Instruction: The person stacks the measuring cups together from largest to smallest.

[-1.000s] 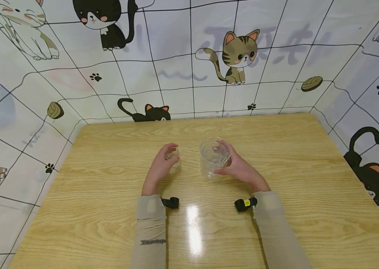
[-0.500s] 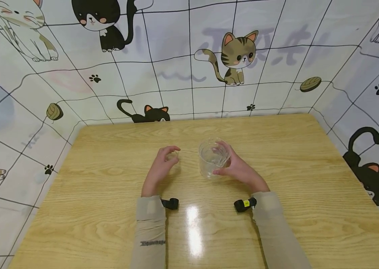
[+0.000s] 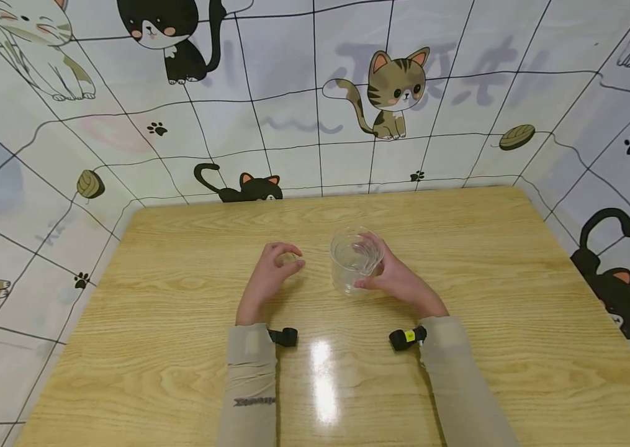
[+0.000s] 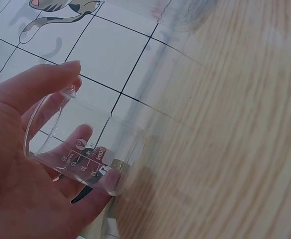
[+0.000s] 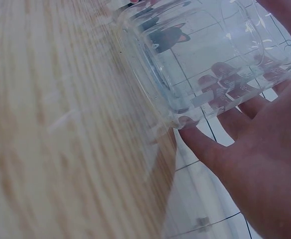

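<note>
A small clear glass beaker (image 4: 93,149) with white graduations, the 50 ml mark among them, stands at the tabletop. My left hand (image 3: 267,278) curls round it, thumb by the spout and fingers along the far side. To its right is a larger clear beaker (image 3: 344,273), which my right hand (image 3: 401,282) grips from the right side. In the right wrist view, my fingers show through the wall of the large beaker (image 5: 200,55). Curved outlines inside it look like another beaker nested within. A gap of table separates the two hands.
The light wooden table (image 3: 180,372) carries a bright light reflection in front of the hands. A white sheet (image 3: 292,74) with black grid lines and cartoon cats encloses its back and sides. Black wrist cameras (image 3: 287,337) sit at both sleeves.
The left thumb and fingertips have shifted slightly rightward around the small beaker. My right hand and the large beaker have stayed in place.
</note>
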{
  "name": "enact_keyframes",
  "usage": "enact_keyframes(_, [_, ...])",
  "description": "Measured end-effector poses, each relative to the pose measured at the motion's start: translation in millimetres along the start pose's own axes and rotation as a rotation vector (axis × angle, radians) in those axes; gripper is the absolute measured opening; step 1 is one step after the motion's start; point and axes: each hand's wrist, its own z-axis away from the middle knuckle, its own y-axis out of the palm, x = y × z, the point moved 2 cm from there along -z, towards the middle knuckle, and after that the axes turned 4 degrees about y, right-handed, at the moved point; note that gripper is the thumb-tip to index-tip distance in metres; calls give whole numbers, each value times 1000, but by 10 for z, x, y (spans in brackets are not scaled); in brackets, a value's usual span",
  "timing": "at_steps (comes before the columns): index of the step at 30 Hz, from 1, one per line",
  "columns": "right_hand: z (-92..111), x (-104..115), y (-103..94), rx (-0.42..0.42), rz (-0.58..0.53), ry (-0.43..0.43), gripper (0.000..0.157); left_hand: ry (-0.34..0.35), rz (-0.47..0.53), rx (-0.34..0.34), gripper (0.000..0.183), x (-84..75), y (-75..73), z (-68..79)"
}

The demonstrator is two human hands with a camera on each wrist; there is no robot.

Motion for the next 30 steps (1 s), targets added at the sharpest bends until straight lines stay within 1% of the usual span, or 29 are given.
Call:
enact_keyframes(3, [41,80,2,5,6,6,98,-14,8,-12,31,1,5,0])
enact_keyframes(4, [44,83,3,6,-3,13,97,-30,16,-8,33,-47,-1,12])
enact_keyframes(6, [48,91,5,9,-10,17,97,-52,29,-18,42,-40,1,9])
enact_keyframes(9, [49,96,8,10,-21,13,97,-78,54,-49,52,-34,1,3])
enact_keyframes(10, [50,99,9,10,-26,13,97,-80,63,-62,54,-35,1,0])
enact_keyframes(11, [49,98,9,8,-23,13,97,-72,64,-82,56,15,7,-15])
enact_keyframes(15, [47,99,8,4,-12,11,97,-64,79,-123,58,9,7,-16])
enact_keyframes(24, [60,93,10,-3,-6,40,97,-79,86,-156,64,20,4,-6])
enact_keyframes(30, [59,94,4,-5,-6,36,98,-87,69,-156,67,16,-19,-4])
